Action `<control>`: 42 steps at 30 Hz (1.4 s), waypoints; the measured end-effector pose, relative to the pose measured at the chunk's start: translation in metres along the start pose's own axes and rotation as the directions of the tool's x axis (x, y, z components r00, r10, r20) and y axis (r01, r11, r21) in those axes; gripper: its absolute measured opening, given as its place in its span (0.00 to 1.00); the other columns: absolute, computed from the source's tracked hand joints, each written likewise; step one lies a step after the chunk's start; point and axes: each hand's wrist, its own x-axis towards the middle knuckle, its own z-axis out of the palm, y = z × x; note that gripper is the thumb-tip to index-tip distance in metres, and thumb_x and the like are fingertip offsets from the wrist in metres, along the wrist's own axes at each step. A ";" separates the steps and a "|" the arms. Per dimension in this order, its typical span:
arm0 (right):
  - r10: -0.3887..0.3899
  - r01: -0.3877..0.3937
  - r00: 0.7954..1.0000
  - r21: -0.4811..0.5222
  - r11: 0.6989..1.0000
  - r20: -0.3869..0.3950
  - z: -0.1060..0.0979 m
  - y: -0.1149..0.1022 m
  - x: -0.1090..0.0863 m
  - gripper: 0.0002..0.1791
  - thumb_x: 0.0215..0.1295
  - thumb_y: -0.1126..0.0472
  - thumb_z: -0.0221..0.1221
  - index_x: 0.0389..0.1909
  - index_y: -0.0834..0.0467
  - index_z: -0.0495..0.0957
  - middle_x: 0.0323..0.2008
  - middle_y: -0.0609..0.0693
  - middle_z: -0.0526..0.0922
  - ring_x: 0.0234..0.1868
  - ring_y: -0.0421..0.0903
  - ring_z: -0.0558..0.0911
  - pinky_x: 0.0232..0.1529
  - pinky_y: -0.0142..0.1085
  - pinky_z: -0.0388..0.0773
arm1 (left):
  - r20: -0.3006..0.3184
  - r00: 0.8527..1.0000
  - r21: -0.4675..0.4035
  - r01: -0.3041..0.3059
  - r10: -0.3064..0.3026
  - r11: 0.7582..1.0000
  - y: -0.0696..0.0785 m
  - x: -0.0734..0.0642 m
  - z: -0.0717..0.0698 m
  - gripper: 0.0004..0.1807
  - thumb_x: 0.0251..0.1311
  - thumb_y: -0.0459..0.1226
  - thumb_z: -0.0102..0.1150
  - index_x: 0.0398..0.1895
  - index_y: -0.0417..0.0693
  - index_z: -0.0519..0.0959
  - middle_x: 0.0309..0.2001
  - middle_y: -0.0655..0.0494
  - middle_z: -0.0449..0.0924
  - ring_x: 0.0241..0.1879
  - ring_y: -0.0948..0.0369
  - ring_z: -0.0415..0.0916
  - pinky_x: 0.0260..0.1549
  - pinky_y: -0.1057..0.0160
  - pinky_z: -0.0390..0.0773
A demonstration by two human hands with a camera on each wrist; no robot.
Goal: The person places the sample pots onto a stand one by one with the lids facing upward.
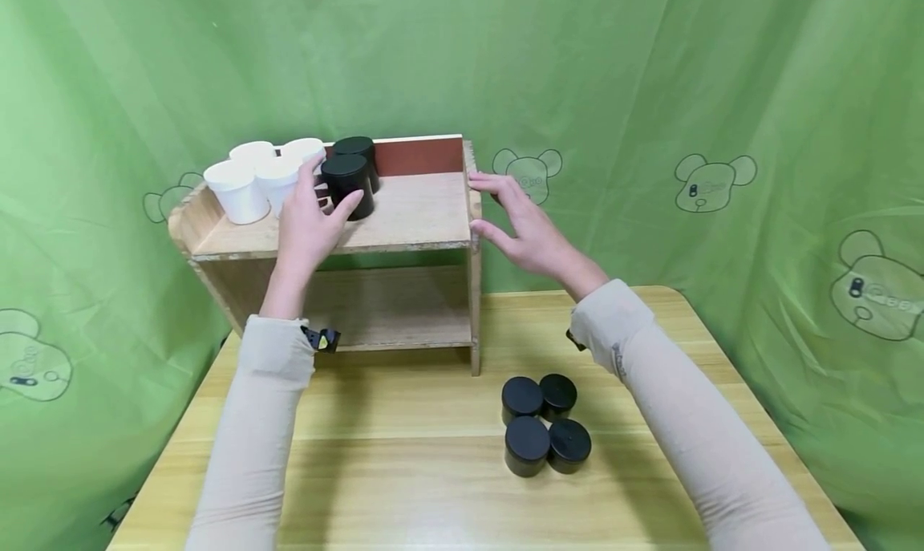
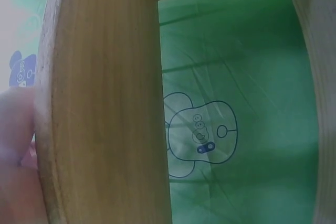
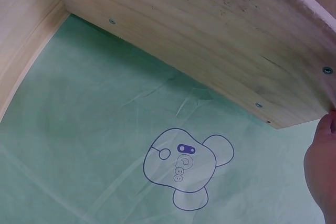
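Two black lidded jars stand one behind the other on the top board of a wooden shelf (image 1: 426,206). My left hand (image 1: 306,222) holds the front black jar (image 1: 348,184), thumb across its front and fingers at its left side. Just behind it is the second black jar (image 1: 368,154). White jars (image 1: 241,194) stand in a group left of that hand. My right hand (image 1: 530,234) touches the shelf's right side panel with fingers and thumb spread. In the left wrist view, the shelf board hides most of the left hand (image 2: 18,156); part of the right hand (image 3: 323,166) shows in its own wrist view.
Several short black jars (image 1: 527,443) stand close together on the wooden table (image 1: 404,471), right of the shelf's front. The shelf has a lower board (image 1: 397,306) under the top one. A green curtain (image 1: 577,70) with bear drawings hangs behind and around the table.
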 end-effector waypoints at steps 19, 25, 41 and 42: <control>-0.003 0.003 1.000 0.007 1.000 0.000 0.000 0.001 0.001 0.32 0.77 0.54 0.59 0.76 0.54 0.61 0.79 0.50 0.60 0.80 0.54 0.60 0.80 0.54 0.56 | -0.234 0.959 -0.002 -0.166 0.161 0.986 0.013 -0.053 0.006 0.35 0.66 0.43 0.69 0.72 0.40 0.69 0.64 0.42 0.79 0.62 0.49 0.78 0.66 0.53 0.76; -0.010 0.010 1.000 0.002 1.000 -0.006 0.000 0.002 0.001 0.32 0.76 0.54 0.59 0.75 0.55 0.61 0.79 0.50 0.60 0.80 0.53 0.60 0.80 0.53 0.56 | -0.245 0.937 -0.006 -0.259 0.250 0.966 0.016 -0.075 0.013 0.32 0.66 0.38 0.69 0.71 0.42 0.71 0.63 0.44 0.79 0.62 0.50 0.78 0.67 0.54 0.75; -0.007 0.007 1.000 -0.007 1.000 0.000 0.001 0.002 0.001 0.32 0.76 0.54 0.59 0.76 0.53 0.61 0.79 0.51 0.60 0.79 0.54 0.61 0.80 0.55 0.58 | -0.010 0.871 -0.022 -0.491 0.491 0.871 0.003 -0.140 0.064 0.35 0.61 0.35 0.71 0.71 0.42 0.71 0.64 0.43 0.79 0.60 0.47 0.77 0.67 0.55 0.75; -0.007 0.007 1.000 -0.008 1.000 0.001 0.000 0.002 0.001 0.32 0.76 0.54 0.59 0.76 0.53 0.61 0.79 0.51 0.60 0.79 0.54 0.61 0.80 0.54 0.58 | 0.020 0.881 -0.039 -0.472 0.473 0.881 0.002 -0.145 0.067 0.35 0.61 0.35 0.71 0.72 0.43 0.71 0.64 0.45 0.79 0.61 0.48 0.77 0.68 0.54 0.75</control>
